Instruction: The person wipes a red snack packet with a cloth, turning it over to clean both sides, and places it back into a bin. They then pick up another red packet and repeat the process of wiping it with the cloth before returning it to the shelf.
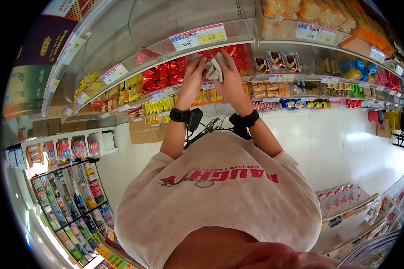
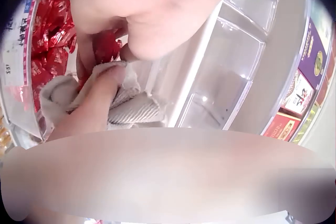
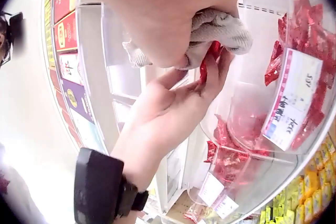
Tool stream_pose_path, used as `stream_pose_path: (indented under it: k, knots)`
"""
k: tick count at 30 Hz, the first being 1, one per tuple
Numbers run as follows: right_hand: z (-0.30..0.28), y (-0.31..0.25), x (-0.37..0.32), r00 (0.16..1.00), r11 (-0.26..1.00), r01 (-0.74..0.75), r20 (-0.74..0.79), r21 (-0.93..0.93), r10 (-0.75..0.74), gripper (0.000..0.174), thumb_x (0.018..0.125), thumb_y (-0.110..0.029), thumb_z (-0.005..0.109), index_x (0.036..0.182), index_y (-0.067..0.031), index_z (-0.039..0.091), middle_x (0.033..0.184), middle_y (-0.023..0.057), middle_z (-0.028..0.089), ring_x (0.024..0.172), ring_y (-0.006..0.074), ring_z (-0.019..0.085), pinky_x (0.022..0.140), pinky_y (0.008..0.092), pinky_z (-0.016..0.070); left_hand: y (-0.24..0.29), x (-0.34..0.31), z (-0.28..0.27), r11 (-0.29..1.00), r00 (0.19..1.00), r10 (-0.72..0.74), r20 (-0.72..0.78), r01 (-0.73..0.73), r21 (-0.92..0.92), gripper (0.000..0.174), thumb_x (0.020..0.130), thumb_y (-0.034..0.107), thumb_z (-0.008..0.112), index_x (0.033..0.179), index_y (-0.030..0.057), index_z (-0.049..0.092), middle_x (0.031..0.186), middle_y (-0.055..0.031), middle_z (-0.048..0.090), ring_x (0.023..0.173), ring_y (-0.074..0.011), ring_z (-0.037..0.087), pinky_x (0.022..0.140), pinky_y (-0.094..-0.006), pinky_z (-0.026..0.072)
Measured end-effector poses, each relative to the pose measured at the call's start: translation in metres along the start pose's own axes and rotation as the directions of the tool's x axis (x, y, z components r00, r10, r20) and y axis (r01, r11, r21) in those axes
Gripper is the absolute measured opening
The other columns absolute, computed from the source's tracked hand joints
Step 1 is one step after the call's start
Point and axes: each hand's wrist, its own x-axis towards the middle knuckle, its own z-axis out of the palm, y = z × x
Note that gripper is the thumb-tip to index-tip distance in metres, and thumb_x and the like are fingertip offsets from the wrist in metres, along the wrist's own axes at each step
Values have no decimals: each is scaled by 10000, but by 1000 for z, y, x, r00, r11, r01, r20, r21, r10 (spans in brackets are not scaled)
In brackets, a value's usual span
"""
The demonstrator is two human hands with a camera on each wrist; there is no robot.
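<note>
My left hand [image 1: 194, 76] pinches a small red wrapped packet [image 3: 211, 60] between thumb and fingers, best seen in the right wrist view. In my right hand [image 1: 231, 85] is a bunched grey-white ribbed cloth [image 1: 214, 71], which lies against the packet. Both hands meet in front of the shelf, with the cloth between them in the head view. Part of the packet is hidden behind the cloth and fingers. Just beyond the hands is a clear bin of similar red packets [image 1: 159, 76]. Black straps with small boxes sit on both wrists.
A clear shelf bin [image 1: 193, 22] with a price label [image 1: 199, 36] overhangs the hands. Round chocolate-coloured snack packs [image 1: 276, 62] lie to the right, yellow packets [image 1: 130, 87] to the left. A cardboard box [image 1: 150, 133] stands on the floor below.
</note>
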Motion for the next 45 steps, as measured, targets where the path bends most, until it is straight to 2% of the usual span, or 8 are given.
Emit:
stream_pose_path:
  k: [6,15,18,21,29,32,40,45]
  knots:
    - [52,61,36,989,996,-78,133,46,72,435,824,-88,706,1245,-16,623,1253,264,598,1201,433,555,998,481,483,28,-29,-15,906,983,180,-24,-156,392,520,1058,291,546,1478,8,430,1428,-125,531,1284,-179,550,1011,-275,459]
    - [57,-42,0,985,941,-166,88,295,147,325,992,-158,614,1267,11,579,1204,162,660,1061,250,649,927,371,508,41,-55,-111,948,961,244,-132,-208,242,286,1045,187,548,1198,-29,657,1069,-113,720,974,-192,701,906,-308,544]
    - [90,-66,-11,982,958,-5,182,288,-49,359,990,-173,620,1295,6,556,1316,192,614,1166,279,629,966,385,494,34,-40,-150,795,885,439,-156,-302,525,272,1000,130,589,1226,-15,634,1104,-171,697,1016,-288,684,857,-370,541]
    - [119,-85,1,966,983,43,245,178,-86,423,951,-177,651,1312,14,540,1366,232,563,1218,394,577,994,424,476,37,-19,-175,248,635,766,97,-432,867,360,935,62,617,1291,16,588,1210,-227,628,1133,-399,599,927,-441,503]
    - [219,-29,92,905,804,395,36,-445,-425,453,913,-296,641,1314,-87,604,1254,233,611,1157,436,566,965,486,484,27,57,-226,162,875,429,222,-316,935,385,890,191,602,1234,18,618,1269,-278,604,1245,-440,506,1028,-534,404]
    - [242,16,103,966,923,159,250,-351,-71,449,932,-361,610,1288,-87,623,1284,233,607,1171,445,556,985,495,469,20,53,-227,3,849,417,324,-358,934,362,900,171,593,1226,16,620,1268,-266,609,1242,-419,521,1081,-522,367]
    - [197,-76,30,957,950,-133,214,-282,197,430,933,-310,612,1277,-52,639,1469,263,446,1224,463,545,1023,470,483,40,-8,-230,41,703,497,508,-604,796,326,899,59,578,1219,9,606,1258,-205,628,1294,-392,502,1144,-548,319]
    - [198,-71,6,988,988,-141,51,-59,144,405,877,-155,676,1254,-12,641,1406,248,484,1199,415,584,984,445,493,53,-25,-221,527,827,493,270,-531,664,369,910,52,601,1278,25,593,1268,-235,622,1281,-421,525,1186,-531,285]
